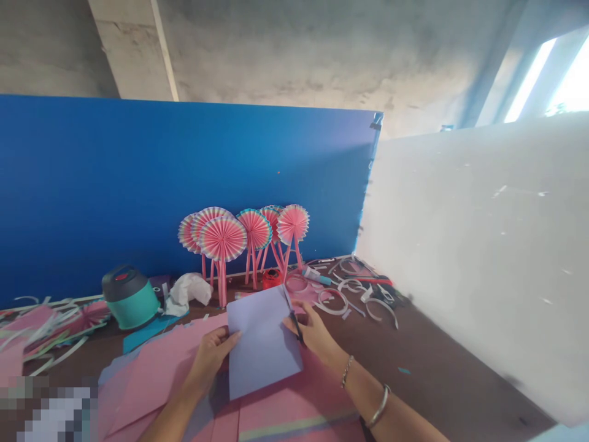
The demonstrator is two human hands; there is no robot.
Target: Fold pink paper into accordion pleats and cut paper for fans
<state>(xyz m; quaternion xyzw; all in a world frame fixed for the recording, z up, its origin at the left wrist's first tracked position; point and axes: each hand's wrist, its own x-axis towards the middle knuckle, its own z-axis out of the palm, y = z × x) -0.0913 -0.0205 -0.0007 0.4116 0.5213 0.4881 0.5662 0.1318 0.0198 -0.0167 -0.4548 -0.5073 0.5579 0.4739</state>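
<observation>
A sheet of lavender paper (262, 350) is held up over the table, tilted slightly. My left hand (212, 356) pinches its left edge, with the thumb on the front. At the paper's right edge, my right hand (315, 328) is closed around scissors (296, 324) with dark handles. The scissor blades lie along the upper right edge, and most of them is hard to make out. Beneath the hands are spread pink paper sheets (156, 374), with a striped pastel band (299, 426) on one near the front.
Several pink pleated paper fans (223, 238) on sticks lean near the blue partition (115, 166). A teal and dark grey container (132, 298) and crumpled white paper (188, 293) stand left. Paper strips and rings (334, 301) litter the right back. A white wall (483, 245) bounds the right.
</observation>
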